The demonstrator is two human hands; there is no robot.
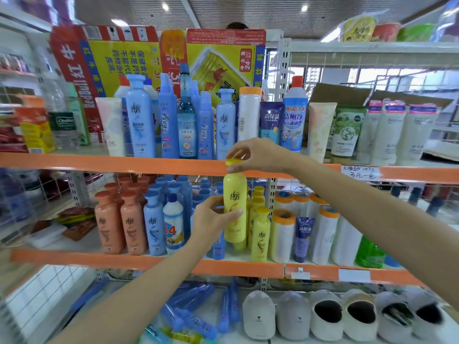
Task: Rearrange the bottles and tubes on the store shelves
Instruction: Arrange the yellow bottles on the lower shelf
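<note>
Store aisle, white metal shelving unit with orange price rails (124, 165), three tiers in view under a slatted ceiling. Upper tier: flattened red-and-yellow printed cardboard carton (139, 55) as backing; in front, a row of tall pale-blue plastic bottles (140, 117) and standing soft tubes (320, 130). Middle tier: terracotta-orange plastic bottles (121, 219), more blue ones, a cluster of short yellow plastic bottles (260, 234), orange-capped white film rolls (283, 234). Item in hand: tall yellow plastic bottle with flat yellow cap (234, 207), held upright in the air in front of the middle tier, cap level with the upper rail. Left hand (213, 217): fingers and thumb wrapped round the bottle's midsection. Right hand (255, 155): fingertips pinching the cap from above. Handling, as judged: the likely slot is among the yellow cluster; keep it vertical, clear the rail with the cap, lower with the left hand bearing the weight, label outward. Not determinable: the rear rows behind the front bottles; the left margin, blurred; the blue tubes and grey slippers (293, 316) on the bottom tier, cut by the frame edge; small label text, illegible.
</note>
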